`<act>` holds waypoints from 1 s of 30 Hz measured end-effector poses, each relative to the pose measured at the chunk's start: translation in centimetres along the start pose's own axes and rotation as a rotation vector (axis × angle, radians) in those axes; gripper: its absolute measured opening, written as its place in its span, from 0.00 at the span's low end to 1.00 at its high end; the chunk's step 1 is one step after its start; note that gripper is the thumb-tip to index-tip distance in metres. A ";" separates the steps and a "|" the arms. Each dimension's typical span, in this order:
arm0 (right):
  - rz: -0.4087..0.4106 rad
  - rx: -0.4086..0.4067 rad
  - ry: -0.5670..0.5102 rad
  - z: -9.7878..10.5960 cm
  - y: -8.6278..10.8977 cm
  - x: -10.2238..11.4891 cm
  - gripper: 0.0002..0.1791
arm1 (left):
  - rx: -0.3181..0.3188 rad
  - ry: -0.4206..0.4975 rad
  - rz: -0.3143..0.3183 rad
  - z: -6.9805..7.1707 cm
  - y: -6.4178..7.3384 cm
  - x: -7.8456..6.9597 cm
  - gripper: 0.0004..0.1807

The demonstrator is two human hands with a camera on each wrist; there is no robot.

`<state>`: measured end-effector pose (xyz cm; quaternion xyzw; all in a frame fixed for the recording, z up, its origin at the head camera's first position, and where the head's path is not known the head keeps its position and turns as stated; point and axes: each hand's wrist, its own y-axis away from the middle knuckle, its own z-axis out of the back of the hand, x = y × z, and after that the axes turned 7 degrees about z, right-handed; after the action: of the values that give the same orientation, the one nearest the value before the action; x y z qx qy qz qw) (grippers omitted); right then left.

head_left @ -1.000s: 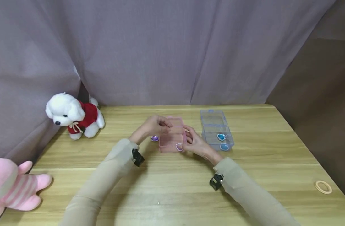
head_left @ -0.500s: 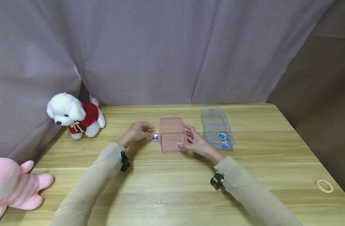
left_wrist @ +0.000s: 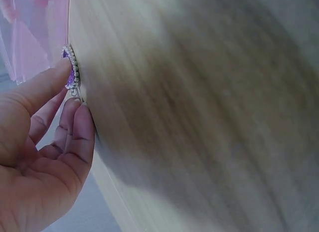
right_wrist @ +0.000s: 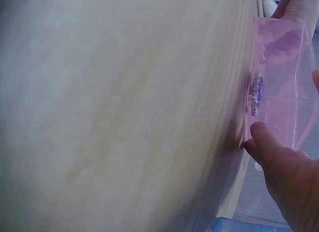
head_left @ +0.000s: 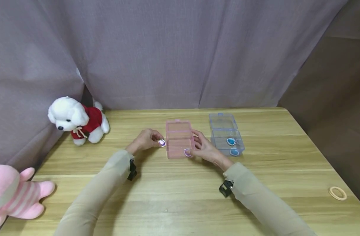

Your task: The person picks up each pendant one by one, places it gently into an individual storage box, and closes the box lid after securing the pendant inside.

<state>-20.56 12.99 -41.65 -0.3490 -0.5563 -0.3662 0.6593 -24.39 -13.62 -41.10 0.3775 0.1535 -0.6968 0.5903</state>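
Observation:
My left hand (head_left: 146, 139) pinches a purple gem (left_wrist: 71, 67) with a beaded silver rim between thumb and fingers, low over the table just left of the pink box. That clear pink plastic box (head_left: 171, 153) stands with its lid (head_left: 178, 126) swung back. Inside, at its front right corner, lies a second purple gem (head_left: 187, 152), also seen through the pink wall in the right wrist view. My right hand (head_left: 206, 149) holds the box by its right side, thumb at the near corner and fingers along the wall.
To the right, a clear blue box (head_left: 212, 144) sits lid back, holding two blue gems (head_left: 231, 142). A white plush dog (head_left: 79, 119) and a pink plush toy (head_left: 20, 198) occupy the left side. Light wooden rings (head_left: 337, 193) lie near the right table edge.
My left hand has drawn back from over the pink box to its left, and its fingers have closed on the purple gem there. The right hand stays at the box.

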 end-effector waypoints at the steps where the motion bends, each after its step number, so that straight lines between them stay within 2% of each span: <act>1: 0.000 -0.001 0.001 0.0 0.0 0.0 0.50 | -0.004 -0.003 -0.002 0.0 0.0 0.0 0.12; 11: 0.005 -0.007 -0.013 -0.1 0.0 -0.1 0.50 | -0.009 0.076 0.039 0.6 0.8 -0.2 0.11; 14: 0.011 -0.003 -0.013 -0.1 -0.1 -0.2 0.49 | -0.034 0.106 0.044 0.9 1.0 -0.1 0.13; 18: 0.009 -0.004 -0.015 -0.1 0.0 0.0 0.49 | -0.086 0.143 0.008 1.6 1.2 -0.2 0.20; 20: 0.005 -0.009 -0.014 -0.1 0.0 0.1 0.49 | -0.100 0.179 -0.002 1.9 1.3 -0.4 0.22; 24: 0.001 -0.010 0.001 0.0 0.0 0.0 0.50 | -0.108 0.298 -0.006 2.2 1.5 -1.1 0.18; 30: -0.001 -0.006 -0.002 0.0 0.0 -0.2 0.50 | -0.090 0.484 -0.007 1.8 1.8 -2.7 0.17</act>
<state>-20.60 12.96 -41.89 -0.3513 -0.5560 -0.3678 0.6574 -23.32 -13.35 -37.55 0.5062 0.3225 -0.5808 0.5499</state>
